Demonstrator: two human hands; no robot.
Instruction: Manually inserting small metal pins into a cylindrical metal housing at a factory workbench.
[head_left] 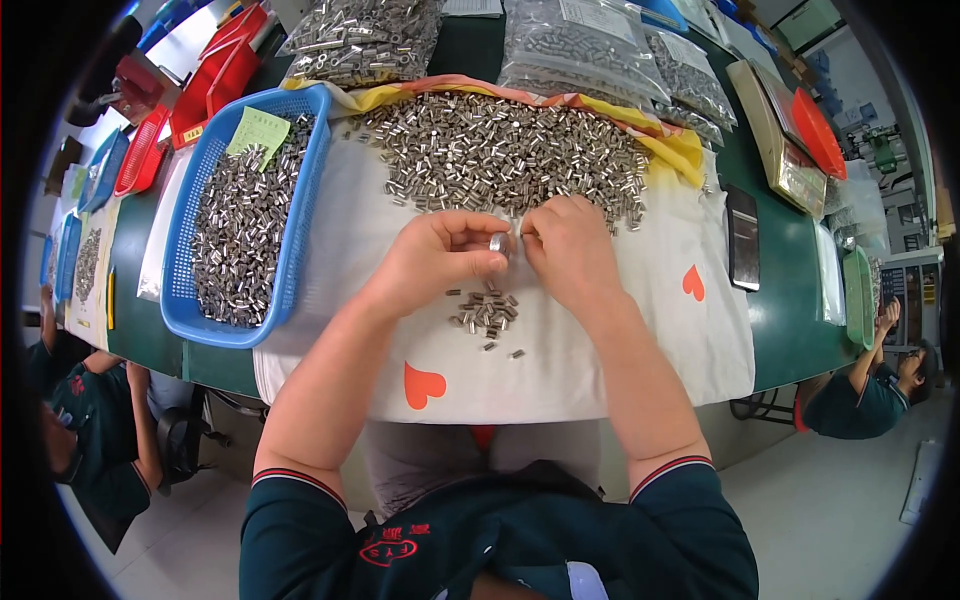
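My left hand is closed, pinching a short, shiny round metal piece between thumb and fingers. Just to its right, my right hand has its fingers curled together in a pinch, and whatever they hold is hidden. Both hands are above a white cloth with red hearts, at the near edge of a wide heap of small metal cylinders. Below them lies a little group of the same cylinders, a few lying apart from it.
At the left stands a blue basket full of metal cylinders, with a yellow-green note. Bulging clear bags line the back. A dark phone lies right of the cloth. Red trays sit far left. Other people sit at both sides.
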